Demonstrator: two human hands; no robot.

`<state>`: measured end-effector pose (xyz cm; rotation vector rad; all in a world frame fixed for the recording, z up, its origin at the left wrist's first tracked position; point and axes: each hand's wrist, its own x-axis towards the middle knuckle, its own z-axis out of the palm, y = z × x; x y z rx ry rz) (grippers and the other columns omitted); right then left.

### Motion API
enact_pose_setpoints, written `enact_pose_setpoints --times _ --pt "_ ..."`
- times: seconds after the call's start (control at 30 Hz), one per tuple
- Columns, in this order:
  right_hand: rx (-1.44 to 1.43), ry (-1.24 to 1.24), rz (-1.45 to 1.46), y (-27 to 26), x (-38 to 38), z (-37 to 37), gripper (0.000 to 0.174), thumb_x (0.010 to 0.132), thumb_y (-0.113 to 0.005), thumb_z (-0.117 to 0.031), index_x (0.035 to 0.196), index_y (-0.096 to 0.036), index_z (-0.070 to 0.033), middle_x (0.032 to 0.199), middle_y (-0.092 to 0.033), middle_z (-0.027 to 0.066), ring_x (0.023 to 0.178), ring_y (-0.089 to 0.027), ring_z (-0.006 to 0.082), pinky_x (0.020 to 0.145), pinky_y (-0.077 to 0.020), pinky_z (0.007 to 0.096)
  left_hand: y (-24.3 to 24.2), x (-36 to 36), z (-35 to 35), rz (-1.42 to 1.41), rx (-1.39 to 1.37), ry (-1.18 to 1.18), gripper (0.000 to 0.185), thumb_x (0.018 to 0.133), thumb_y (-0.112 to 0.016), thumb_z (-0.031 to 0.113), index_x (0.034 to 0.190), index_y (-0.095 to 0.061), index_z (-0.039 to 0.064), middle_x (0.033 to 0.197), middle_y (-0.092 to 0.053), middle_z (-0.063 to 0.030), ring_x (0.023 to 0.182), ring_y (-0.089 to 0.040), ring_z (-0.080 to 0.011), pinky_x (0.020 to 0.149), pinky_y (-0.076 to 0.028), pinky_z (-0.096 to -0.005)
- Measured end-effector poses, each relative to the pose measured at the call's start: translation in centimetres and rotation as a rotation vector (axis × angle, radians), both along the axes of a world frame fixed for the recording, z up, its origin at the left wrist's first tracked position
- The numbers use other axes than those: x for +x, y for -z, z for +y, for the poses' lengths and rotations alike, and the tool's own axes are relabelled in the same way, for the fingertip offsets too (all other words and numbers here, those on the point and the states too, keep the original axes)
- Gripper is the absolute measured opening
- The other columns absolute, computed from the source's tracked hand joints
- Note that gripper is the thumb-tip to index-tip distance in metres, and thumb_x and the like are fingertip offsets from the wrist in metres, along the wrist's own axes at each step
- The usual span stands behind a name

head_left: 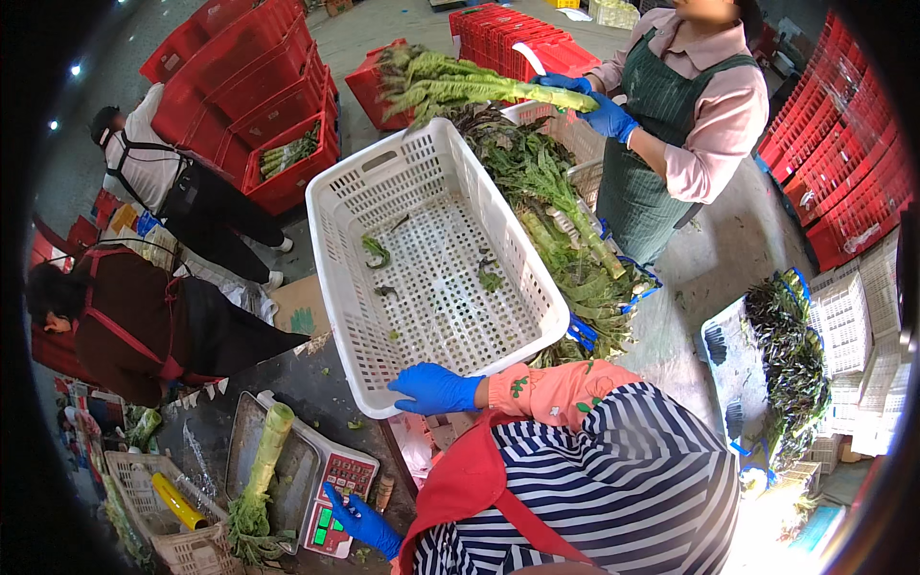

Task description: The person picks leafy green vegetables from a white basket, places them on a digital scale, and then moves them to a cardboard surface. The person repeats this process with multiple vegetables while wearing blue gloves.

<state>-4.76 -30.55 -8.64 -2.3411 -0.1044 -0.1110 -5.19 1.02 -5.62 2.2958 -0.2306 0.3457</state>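
Note:
My right hand [435, 388], in a blue glove, rests on the near rim of a large white perforated plastic crate [327, 266]; whether its fingers grip the rim is unclear. A few leaf scraps lie inside the crate. My left hand [359, 521], gloved in blue, is spread with nothing in it beside the keypad and green display of a weighing scale [348, 481]. One stem lettuce [266, 453] lies across the scale's metal tray [236, 435], its cut end pointing up in the picture and its leaves over the tray's lower edge.
Leafy stem lettuces [546, 187] are heaped beyond the crate. A co-worker [668, 122] there holds another stem lettuce [496, 86] and a knife with a pale blade [530, 59]. Two people work at left. Red crates [287, 108] stand behind. A basket [136, 474] holds a yellow cylindrical object [178, 501].

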Motion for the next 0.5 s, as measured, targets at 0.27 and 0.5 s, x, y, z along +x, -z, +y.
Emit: enact_pose_setpoints --times 0.27,0.5 --pt "0.032 0.269 -0.3 -1.1 -1.2 -1.3 0.051 0.085 -0.058 -0.022 0.133 -0.044 -0.01 0.125 -0.051 0.0165 0.101 -0.054 0.0339 0.087 -0.044 0.0424 0.7 0.1 -0.8 0.102 -0.126 0.017 0.04 0.094 -0.05 0.01 0.133 -0.046 0.005 0.131 -0.052 -0.0118 0.111 -0.053 -0.0211 0.09 -0.04 -0.0303" --pt "-0.123 0.539 -0.476 -3.6 -4.6 -7.1 0.061 0.079 -0.06 -0.016 0.137 -0.039 -0.009 0.132 -0.046 0.0179 0.099 -0.053 0.0344 0.083 -0.0431 0.0429 1.6 0.2 -1.6 0.172 -0.203 0.026 0.038 0.094 -0.049 0.009 0.131 -0.048 0.002 0.131 -0.051 -0.0127 0.115 -0.051 -0.0231 0.095 -0.041 -0.0331"
